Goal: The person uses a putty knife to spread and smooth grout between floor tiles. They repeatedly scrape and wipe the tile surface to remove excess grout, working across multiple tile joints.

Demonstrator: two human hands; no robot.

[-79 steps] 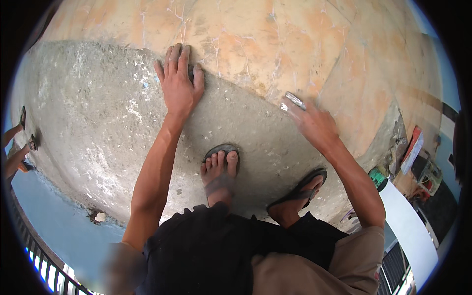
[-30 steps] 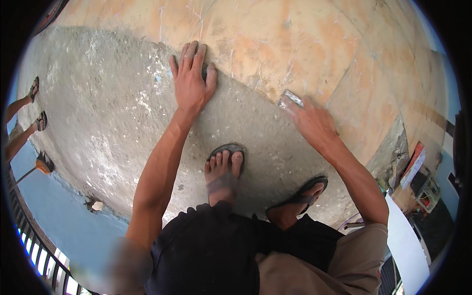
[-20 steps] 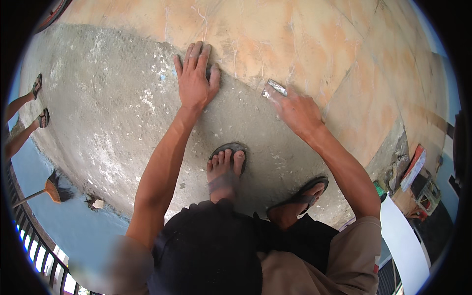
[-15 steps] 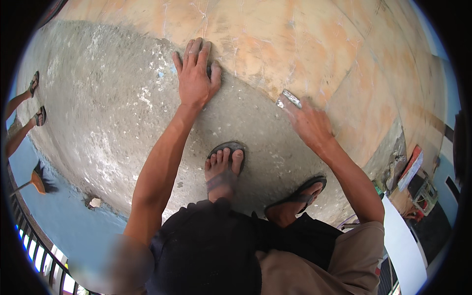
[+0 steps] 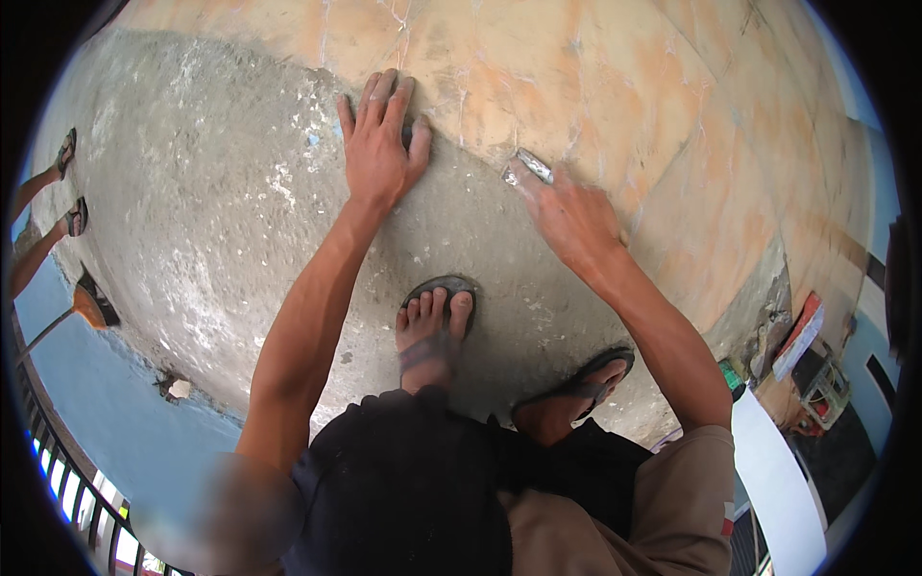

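Observation:
My left hand (image 5: 379, 154) presses down with fingers stretched and spread, where bare grey concrete (image 5: 221, 182) meets a cream-orange marbled covering (image 5: 595, 77). Something dark, perhaps shadow, shows between its thumb and palm. To the right, my right hand (image 5: 574, 221) is closed on a short silver metal tool (image 5: 534, 166) smeared with white. Its kind is not clear, and the fingers hide part of it. The tool lies low over the boundary between concrete and covering. Pale flecks are scattered on the concrete near my left hand.
My sandalled feet (image 5: 432, 317) are between my arms. Another person's sandalled foot (image 5: 77, 217) stands at far left, near a broom (image 5: 91, 302). A black railing (image 5: 72, 470) runs lower left. A white sheet (image 5: 776, 480) and a cluttered crate (image 5: 826, 389) are at right.
My right hand has slid left and slightly away from me with the metal tool, nearer to my left hand. My left hand stays nearly still. The broom at far left has shifted up.

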